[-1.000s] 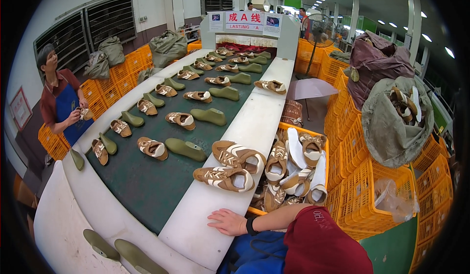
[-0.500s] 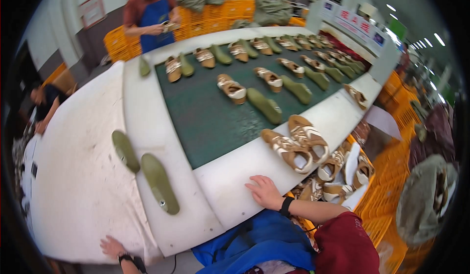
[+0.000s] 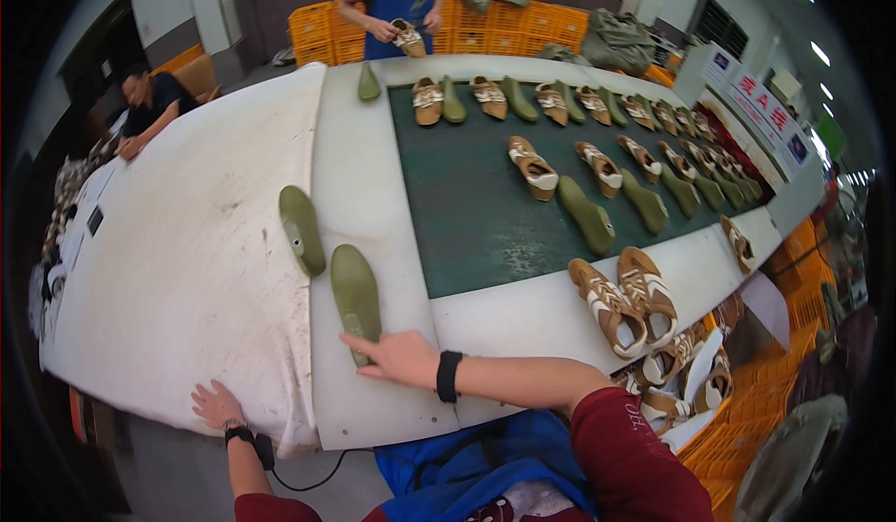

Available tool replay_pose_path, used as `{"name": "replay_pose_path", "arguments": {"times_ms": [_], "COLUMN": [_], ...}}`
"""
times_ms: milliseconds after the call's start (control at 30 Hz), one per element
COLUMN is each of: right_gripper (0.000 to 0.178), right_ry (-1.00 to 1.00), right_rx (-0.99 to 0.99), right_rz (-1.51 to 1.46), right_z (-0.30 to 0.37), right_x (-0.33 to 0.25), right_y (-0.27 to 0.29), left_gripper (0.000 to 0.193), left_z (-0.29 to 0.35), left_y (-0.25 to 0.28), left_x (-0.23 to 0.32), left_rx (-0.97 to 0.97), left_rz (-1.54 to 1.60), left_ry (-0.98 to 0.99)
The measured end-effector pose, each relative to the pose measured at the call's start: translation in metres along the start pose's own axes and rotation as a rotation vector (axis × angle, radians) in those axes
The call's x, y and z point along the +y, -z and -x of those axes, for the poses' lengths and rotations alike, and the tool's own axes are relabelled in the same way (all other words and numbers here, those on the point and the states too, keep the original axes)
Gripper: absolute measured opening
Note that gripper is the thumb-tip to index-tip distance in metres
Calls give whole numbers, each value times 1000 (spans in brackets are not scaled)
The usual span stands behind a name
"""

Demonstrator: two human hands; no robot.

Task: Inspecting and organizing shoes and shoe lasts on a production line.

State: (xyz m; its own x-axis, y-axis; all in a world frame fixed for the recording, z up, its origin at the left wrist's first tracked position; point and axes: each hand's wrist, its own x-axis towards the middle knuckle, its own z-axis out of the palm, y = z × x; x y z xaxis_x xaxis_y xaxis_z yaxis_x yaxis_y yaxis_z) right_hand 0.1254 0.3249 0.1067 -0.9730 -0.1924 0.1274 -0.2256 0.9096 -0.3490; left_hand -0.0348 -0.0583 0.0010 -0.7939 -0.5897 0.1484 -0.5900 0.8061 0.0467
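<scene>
My right hand reaches over the near end of a green shoe last on the white table edge. Its index finger stretches across the last's end, and the fingers are apart; whether they press on it is hard to see. Just left and farther off lies a second green last, partly on the cloth's border. My left hand rests with spread fingers on the white cloth near the table's front edge, holding nothing. A pair of brown-and-white sneakers stands to the right of my right hand.
Rows of brown-and-white shoes and green lasts cover the green belt. Orange crates with more shoes stand at my right. Across the table a person in a blue apron holds a shoe; another person leans at the far left.
My right hand has moved left from the bare white edge to the green last. The view has turned left. My left hand stays on the cloth.
</scene>
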Motion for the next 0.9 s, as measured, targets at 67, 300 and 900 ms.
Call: {"name": "replay_pose_path", "arguments": {"times_ms": [67,300,900], "right_gripper": [47,17,21], "right_ry": [1,-184,-722], "right_rx": [-17,94,-58], "right_rz": [-8,45,187], "right_z": [-16,-46,33], "right_x": [2,70,284], "right_y": [0,1,66], "left_gripper": [55,54,50], "left_z": [2,6,-23], "left_y": [1,2,-35], "left_x": [5,13,-11], "left_rx": [-2,10,89], "left_rz": [4,52,-107], "left_ry": [-5,12,-226]}}
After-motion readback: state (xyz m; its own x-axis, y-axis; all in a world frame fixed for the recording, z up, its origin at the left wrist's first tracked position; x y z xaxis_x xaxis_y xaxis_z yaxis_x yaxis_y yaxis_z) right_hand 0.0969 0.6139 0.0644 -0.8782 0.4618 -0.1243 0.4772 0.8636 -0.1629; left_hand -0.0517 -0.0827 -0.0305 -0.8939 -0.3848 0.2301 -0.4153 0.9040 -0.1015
